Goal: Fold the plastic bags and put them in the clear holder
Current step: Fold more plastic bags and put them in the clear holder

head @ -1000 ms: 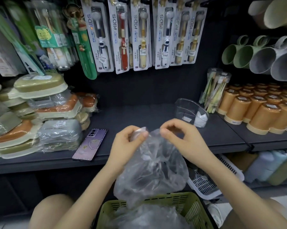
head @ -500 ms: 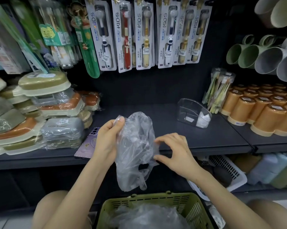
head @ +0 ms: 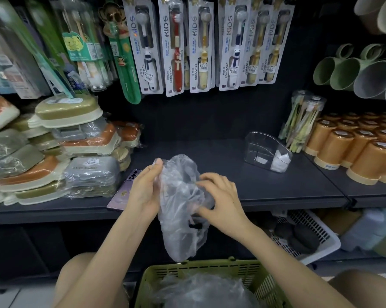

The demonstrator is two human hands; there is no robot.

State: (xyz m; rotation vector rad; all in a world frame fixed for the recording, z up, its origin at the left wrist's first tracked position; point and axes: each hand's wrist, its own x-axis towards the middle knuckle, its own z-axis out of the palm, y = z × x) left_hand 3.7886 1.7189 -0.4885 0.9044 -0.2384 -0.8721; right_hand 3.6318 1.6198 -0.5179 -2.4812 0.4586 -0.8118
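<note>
My left hand [head: 143, 192] grips the upper left edge of one clear plastic bag [head: 176, 218], with the fingers standing upright along it. My right hand [head: 223, 203] pinches the bag's right side, fingers curled over the film and thumb beneath. The bag hangs crumpled between both hands, in front of the dark shelf [head: 210, 150] edge and above the green basket [head: 210, 268]. The green basket sits low between my knees. It holds a loose heap of further clear bags [head: 201, 292], unfolded. The clear holder [head: 257, 143] stands on the shelf to the right, well apart from both hands, with its tall wall toward the back. An inner divider is visible. The near right compartment holds a small white folded stack [head: 280, 161]; I cannot tell what it is made of. Just beside the holder stands a clear tub [head: 303, 121] of toothbrushes, followed by rows of orange cups [head: 365, 152]. On the lower shelf, a white slotted basket [head: 321, 232] holds dark rounded items [head: 298, 240]. A phone [head: 121, 196] lies flat on the shelf, partly behind my left hand.
</note>
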